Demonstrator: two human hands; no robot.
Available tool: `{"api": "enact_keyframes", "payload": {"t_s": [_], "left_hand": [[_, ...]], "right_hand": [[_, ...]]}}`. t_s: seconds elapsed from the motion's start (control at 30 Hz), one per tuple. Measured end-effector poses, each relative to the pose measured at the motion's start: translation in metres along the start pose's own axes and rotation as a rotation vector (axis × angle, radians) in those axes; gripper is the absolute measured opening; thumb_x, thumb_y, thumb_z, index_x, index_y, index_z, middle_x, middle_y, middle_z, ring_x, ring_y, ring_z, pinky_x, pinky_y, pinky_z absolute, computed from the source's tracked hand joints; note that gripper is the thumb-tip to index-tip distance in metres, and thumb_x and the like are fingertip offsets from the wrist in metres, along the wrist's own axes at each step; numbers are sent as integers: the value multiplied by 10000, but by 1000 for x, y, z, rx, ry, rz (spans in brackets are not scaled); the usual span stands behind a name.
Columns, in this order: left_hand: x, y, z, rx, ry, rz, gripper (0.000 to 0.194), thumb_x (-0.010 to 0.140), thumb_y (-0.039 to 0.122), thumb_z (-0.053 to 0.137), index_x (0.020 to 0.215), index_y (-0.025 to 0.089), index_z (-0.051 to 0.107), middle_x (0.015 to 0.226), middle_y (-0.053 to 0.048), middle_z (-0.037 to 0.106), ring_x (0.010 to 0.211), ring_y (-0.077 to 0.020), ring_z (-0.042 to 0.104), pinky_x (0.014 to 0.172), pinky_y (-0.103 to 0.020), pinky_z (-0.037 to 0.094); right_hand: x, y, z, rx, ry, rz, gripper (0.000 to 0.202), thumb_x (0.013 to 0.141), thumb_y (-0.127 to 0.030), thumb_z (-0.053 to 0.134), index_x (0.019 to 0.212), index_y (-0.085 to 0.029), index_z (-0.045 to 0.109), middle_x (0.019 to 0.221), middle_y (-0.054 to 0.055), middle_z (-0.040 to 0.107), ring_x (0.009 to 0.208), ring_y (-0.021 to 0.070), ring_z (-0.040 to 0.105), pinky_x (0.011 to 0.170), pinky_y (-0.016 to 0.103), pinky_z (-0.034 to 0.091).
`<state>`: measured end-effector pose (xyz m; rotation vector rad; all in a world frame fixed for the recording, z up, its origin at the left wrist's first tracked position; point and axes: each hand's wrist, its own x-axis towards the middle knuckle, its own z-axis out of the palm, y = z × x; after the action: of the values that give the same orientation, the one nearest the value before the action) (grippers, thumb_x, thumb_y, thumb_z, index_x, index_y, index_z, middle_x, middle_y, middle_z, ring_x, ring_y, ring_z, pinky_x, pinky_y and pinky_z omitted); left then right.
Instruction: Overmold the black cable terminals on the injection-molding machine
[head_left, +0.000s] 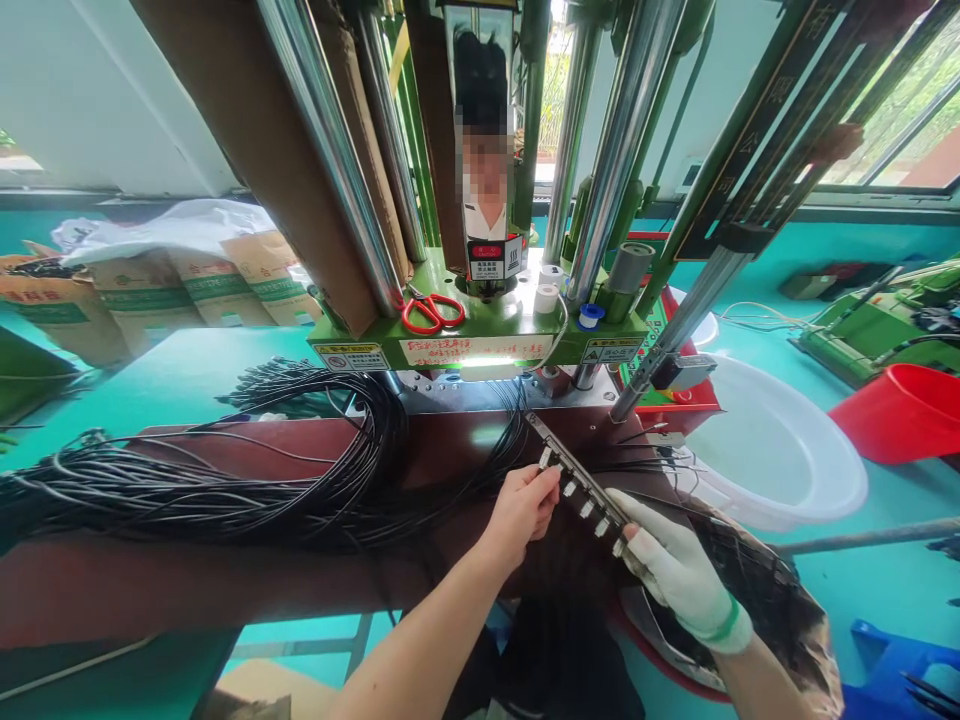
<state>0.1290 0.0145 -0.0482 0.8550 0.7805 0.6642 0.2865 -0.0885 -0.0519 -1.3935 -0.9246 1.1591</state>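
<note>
My gloved right hand (679,565) is closed round the near end of a narrow metal bar (574,466), which slants above the brown table top. Several small silvery connector pieces (586,510) stick out along the bar's lower left side. With fingers pinched together, my bare left hand (521,512) grips one small connector piece (545,456) near the bar's far part. A loose bundle of thin black cables (504,452) runs just left of the bar into the machine's lit gap. The fingertips partly hide the pinched piece.
A large coil of black cables (247,505) covers the table's left part. Ahead stands a green press (442,270) with metal columns, red-handled scissors (433,313) on its ledge. To the right are a white tub (780,440), a red bucket (904,415) and a blue stool (892,670).
</note>
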Motion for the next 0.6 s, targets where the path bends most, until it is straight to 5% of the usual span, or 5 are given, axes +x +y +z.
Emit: {"api": "enact_keyframes", "payload": {"t_s": [0.1, 0.33, 0.6], "left_hand": [[0, 0, 0, 62, 42, 23, 381, 706, 491, 545, 541, 183, 395, 340, 117, 222, 284, -6, 116, 293, -162, 75], [-2, 4, -8, 285, 51, 143, 421, 776, 562, 405, 591, 185, 418, 408, 68, 375, 306, -36, 260, 309, -181, 155], [-4, 8, -14, 296, 24, 90, 391, 805, 485, 396, 552, 192, 340, 420, 79, 293, 332, -30, 165, 325, -191, 102]], "right_hand": [[1, 1, 0, 4, -18, -13, 542, 751, -413, 603, 1192, -108, 523, 625, 28, 550, 493, 83, 406, 433, 223, 329], [-1, -20, 2, -6, 15, 108, 704, 698, -526, 602, 1221, -73, 473, 607, 42, 551, 367, 41, 330, 286, 159, 152], [0, -15, -2, 0, -4, 108, 634, 717, -493, 602, 1197, -88, 514, 572, 25, 534, 346, 18, 284, 285, 151, 141]]}}
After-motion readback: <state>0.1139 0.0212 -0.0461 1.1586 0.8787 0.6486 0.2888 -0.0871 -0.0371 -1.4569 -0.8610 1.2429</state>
